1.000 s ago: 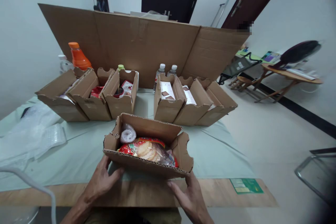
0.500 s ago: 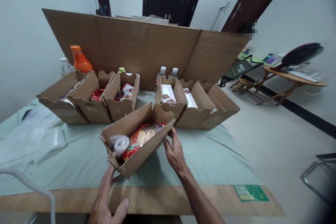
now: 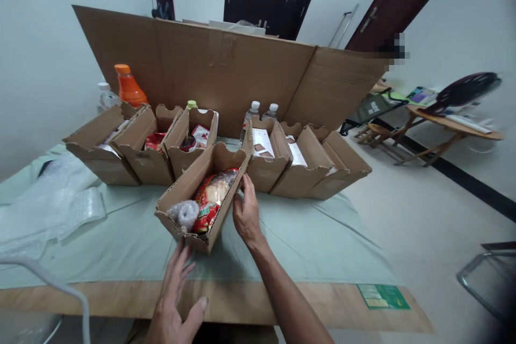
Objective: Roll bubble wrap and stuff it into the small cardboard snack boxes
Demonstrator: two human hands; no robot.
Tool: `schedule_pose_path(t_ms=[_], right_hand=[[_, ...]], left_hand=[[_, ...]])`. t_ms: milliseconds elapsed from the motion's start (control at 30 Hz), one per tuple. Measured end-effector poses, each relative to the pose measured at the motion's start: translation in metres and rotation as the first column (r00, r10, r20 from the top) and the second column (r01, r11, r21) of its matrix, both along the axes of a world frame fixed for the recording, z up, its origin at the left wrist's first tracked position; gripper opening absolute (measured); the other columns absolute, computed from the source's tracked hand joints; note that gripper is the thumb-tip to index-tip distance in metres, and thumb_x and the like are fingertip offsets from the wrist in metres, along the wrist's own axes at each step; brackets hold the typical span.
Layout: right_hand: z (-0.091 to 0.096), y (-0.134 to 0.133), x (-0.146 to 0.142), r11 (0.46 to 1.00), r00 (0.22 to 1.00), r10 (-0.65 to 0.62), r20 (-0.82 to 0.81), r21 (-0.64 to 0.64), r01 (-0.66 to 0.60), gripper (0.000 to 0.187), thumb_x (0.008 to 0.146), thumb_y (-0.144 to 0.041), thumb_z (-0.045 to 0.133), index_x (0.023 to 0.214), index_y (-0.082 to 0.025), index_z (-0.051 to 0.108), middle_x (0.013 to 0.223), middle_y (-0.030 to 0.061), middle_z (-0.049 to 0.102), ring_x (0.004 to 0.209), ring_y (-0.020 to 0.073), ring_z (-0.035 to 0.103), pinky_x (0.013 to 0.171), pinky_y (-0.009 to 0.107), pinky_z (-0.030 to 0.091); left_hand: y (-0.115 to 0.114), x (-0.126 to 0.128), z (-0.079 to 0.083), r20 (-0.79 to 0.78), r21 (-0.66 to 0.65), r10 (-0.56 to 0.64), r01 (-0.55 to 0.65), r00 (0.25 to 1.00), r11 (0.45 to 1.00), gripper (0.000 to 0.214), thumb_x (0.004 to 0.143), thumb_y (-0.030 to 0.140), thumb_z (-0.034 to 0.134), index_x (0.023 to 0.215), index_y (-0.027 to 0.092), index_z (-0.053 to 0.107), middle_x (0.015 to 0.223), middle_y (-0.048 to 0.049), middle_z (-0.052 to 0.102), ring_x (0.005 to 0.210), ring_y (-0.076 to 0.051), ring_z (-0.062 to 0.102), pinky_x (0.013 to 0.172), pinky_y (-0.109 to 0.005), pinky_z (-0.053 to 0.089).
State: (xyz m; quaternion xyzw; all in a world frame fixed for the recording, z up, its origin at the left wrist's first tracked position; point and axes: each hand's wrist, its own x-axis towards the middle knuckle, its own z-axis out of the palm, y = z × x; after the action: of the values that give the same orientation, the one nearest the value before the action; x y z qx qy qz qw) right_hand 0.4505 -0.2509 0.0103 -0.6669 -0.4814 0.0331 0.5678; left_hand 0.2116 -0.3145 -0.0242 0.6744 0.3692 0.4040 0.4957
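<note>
An open cardboard tray box (image 3: 183, 189) lies on the green-covered table, its far end pointing into the gap between two rows of boxes. It holds a red snack packet (image 3: 209, 201) and a roll of white bubble wrap (image 3: 184, 214). My right hand (image 3: 245, 214) lies against the box's right long side, fingers together and pressed on the wall. The fingers of my left hand (image 3: 174, 295) are stretched out flat, with the tips touching the box's near end.
Three cardboard boxes (image 3: 141, 142) stand at the back left, three more (image 3: 300, 164) at the back right, before a tall cardboard sheet (image 3: 226, 75). Bottles stand behind them, an orange bottle (image 3: 128, 86) among them. Bubble wrap (image 3: 48, 207) lies at the left. A round wooden table (image 3: 455, 123) stands at the right.
The box has turned from crosswise to lengthwise and slid away from me toward the gap between the rows. My right hand moved up along its side; my left hand opened behind its near end.
</note>
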Motion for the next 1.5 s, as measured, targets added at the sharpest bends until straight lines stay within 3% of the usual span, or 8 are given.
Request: schedule_pose_path(t_ms=[267,500,667,833,1000,1133,1267,1500], right_hand=[[-0.006,-0.001,0.009,0.999,0.999,0.047,-0.020,0.028,-0.046,0.056,0.093,-0.016,0.045,0.149,-0.018,0.044,0.152,0.0147,0.048,0.142,0.0258,0.044,0.119,0.050,0.038],[-0.016,-0.007,0.006,0.996,0.999,0.040,-0.023,0.079,-0.038,0.053,0.093,-0.015,0.044,0.146,-0.022,0.049,0.149,0.0126,0.052,0.140,0.0255,0.047,0.116,0.051,0.042],[-0.023,-0.013,-0.004,0.997,0.997,0.043,0.064,0.056,-0.047,0.060,0.091,-0.012,0.044,0.150,-0.025,0.044,0.150,0.0114,0.052,0.141,0.0261,0.047,0.113,0.051,0.045],[-0.021,-0.016,-0.002,0.996,0.987,0.065,0.148,0.048,-0.073,0.062,0.091,-0.012,0.043,0.152,-0.025,0.042,0.151,0.0101,0.052,0.142,0.0246,0.046,0.117,0.050,0.040],[-0.018,-0.014,0.014,0.989,0.989,0.150,0.015,0.006,-0.150,0.062,0.091,-0.014,0.043,0.152,-0.025,0.042,0.156,0.0074,0.047,0.145,0.0218,0.043,0.117,0.045,0.041],[-0.017,-0.013,0.020,0.986,0.987,0.153,-0.044,0.077,-0.149,0.059,0.088,-0.013,0.044,0.147,-0.023,0.049,0.152,0.0076,0.052,0.142,0.0217,0.046,0.118,0.041,0.040],[-0.015,-0.014,0.019,0.993,0.995,0.037,-0.092,0.115,-0.026,0.043,0.091,-0.015,0.046,0.129,-0.021,0.064,0.133,0.0095,0.067,0.125,0.0219,0.061,0.110,0.040,0.047],[-0.017,-0.015,0.021,0.990,0.990,-0.081,-0.117,0.107,0.094,0.031,0.092,-0.018,0.048,0.117,-0.019,0.067,0.118,0.0103,0.071,0.111,0.0204,0.066,0.100,0.039,0.052]], left_hand=[[-0.004,0.015,0.007,-0.006,-0.058,-0.073,0.072,0.997,0.996,0.071,0.091,0.024,0.053,0.157,0.031,0.028,0.168,-0.0104,0.019,0.141,-0.034,0.046,0.115,-0.051,0.043],[-0.007,0.028,0.003,-0.046,-0.036,-0.090,0.088,0.995,0.995,0.068,0.090,0.025,0.054,0.155,0.028,0.034,0.167,-0.0116,0.022,0.140,-0.034,0.048,0.114,-0.052,0.043],[-0.008,0.027,-0.001,-0.113,-0.011,-0.077,0.077,0.991,0.997,0.069,0.088,0.021,0.053,0.154,0.030,0.034,0.167,-0.0119,0.019,0.136,-0.033,0.052,0.114,-0.054,0.043],[-0.008,0.028,-0.002,-0.120,0.003,-0.063,0.064,0.991,0.998,0.067,0.089,0.020,0.052,0.153,0.031,0.034,0.169,-0.0104,0.012,0.138,-0.032,0.050,0.115,-0.054,0.041],[-0.006,0.038,-0.001,-0.101,-0.033,-0.180,0.178,0.978,0.984,0.071,0.087,0.019,0.058,0.153,0.029,0.036,0.169,-0.0099,0.012,0.147,-0.036,0.037,0.117,-0.055,0.037],[-0.003,0.053,0.001,-0.087,-0.020,-0.223,0.222,0.971,0.975,0.072,0.087,0.017,0.058,0.153,0.031,0.035,0.169,-0.0103,0.014,0.149,-0.038,0.033,0.117,-0.058,0.037],[0.016,0.073,0.007,-0.090,0.043,-0.226,0.230,0.970,0.972,0.071,0.086,0.018,0.057,0.152,0.029,0.035,0.169,-0.0121,0.014,0.150,-0.038,0.030,0.118,-0.062,0.031],[0.085,0.126,0.020,-0.121,0.099,-0.193,0.206,0.974,0.974,0.062,0.080,0.024,0.063,0.140,0.018,0.051,0.162,-0.0207,0.025,0.144,-0.037,0.041,0.115,-0.058,0.038]])
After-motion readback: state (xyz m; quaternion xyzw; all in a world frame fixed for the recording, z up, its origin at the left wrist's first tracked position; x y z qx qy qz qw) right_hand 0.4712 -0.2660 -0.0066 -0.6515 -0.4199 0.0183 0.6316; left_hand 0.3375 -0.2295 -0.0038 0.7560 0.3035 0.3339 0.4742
